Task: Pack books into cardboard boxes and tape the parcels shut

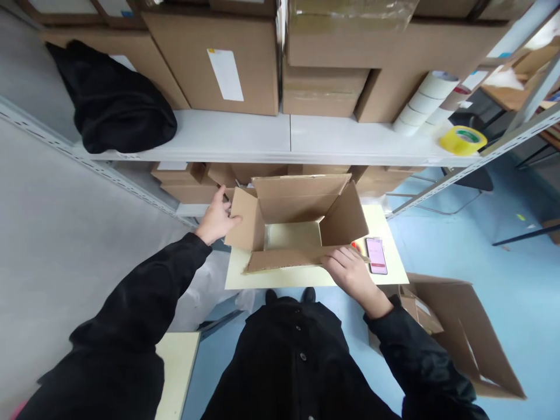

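A cardboard box (297, 207) with its flaps spread outward stands on a small pale yellow table (238, 280) in front of me. Through its bottom I see a pale yellow surface like the tabletop. My left hand (217, 220) is at the box's left flap, fingers apart, with the thumb against the flap's outer edge. At the near right corner, my right hand (347, 268) has its fingers closed over the edge of the near flap. Just right of the box lies a phone (377, 255) with a lit pinkish screen. A small red and yellow item (359, 246) is partly hidden behind the flap.
A metal shelf (245, 137) crosses ahead, carrying cartons (245, 64), a black cloth (118, 99), stacked tape rolls (424, 102) and a yellow tape roll (462, 140). On the floor at right sits a large open carton (476, 332) holding a smaller box.
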The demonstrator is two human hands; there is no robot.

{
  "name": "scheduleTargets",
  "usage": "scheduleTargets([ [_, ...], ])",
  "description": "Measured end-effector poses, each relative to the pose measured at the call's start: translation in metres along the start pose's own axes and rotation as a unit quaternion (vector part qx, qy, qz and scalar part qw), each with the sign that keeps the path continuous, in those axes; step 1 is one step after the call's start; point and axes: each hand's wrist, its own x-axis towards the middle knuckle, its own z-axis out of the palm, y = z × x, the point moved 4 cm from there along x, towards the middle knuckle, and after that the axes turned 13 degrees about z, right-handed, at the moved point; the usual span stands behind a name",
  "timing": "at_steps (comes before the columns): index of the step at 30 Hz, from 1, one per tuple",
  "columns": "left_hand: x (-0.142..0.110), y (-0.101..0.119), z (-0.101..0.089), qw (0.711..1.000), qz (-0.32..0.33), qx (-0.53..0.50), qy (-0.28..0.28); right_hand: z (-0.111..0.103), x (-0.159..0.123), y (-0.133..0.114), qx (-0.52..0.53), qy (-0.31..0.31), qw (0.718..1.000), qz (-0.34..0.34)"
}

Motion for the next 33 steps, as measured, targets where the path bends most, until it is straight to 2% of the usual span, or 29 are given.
scheduleTargets([
  [3,-0.004,0.004,0.004,0.999,-0.027,-0.037,-0.002,-0.015,0.008,0.021,0.020,0.013,0.999,0.033],
  [6,-0.010,0.011,0.012,0.996,-0.021,-0.089,-0.023,-0.030,0.011,0.057,0.048,0.041,0.992,0.113],
  [9,-0.018,0.015,0.020,0.991,0.013,-0.127,-0.030,-0.027,0.013,0.086,0.121,-0.028,0.983,0.136],
  [11,-0.027,0.015,0.022,0.989,0.028,-0.142,-0.039,-0.019,0.013,0.096,0.164,-0.087,0.975,0.119],
  [13,-0.039,0.013,0.024,0.987,0.039,-0.142,-0.069,-0.012,0.014,0.100,0.192,-0.111,0.969,0.111],
  [15,-0.054,0.012,0.024,0.982,0.071,-0.125,-0.121,-0.007,0.015,0.101,0.220,-0.118,0.962,0.109],
  [18,-0.074,0.015,0.026,0.963,0.155,-0.060,-0.211,-0.001,0.019,0.102,0.275,-0.136,0.946,0.102],
  [21,-0.084,0.013,0.032,0.944,0.212,0.055,-0.248,0.003,0.024,0.106,0.335,-0.175,0.921,0.090],
  [24,-0.082,0.006,0.038,0.929,0.234,0.141,-0.248,0.006,0.029,0.113,0.356,-0.218,0.905,0.088],
  [27,-0.074,-0.003,0.039,0.927,0.250,0.137,-0.244,0.008,0.030,0.122,0.385,-0.226,0.887,0.113],
  [31,-0.067,-0.015,0.034,0.949,0.218,0.088,-0.208,0.014,0.028,0.127,0.419,-0.237,0.866,0.135],
  [33,-0.064,-0.023,0.033,0.967,0.186,0.070,-0.157,0.021,0.028,0.128,0.400,-0.230,0.874,0.152],
])
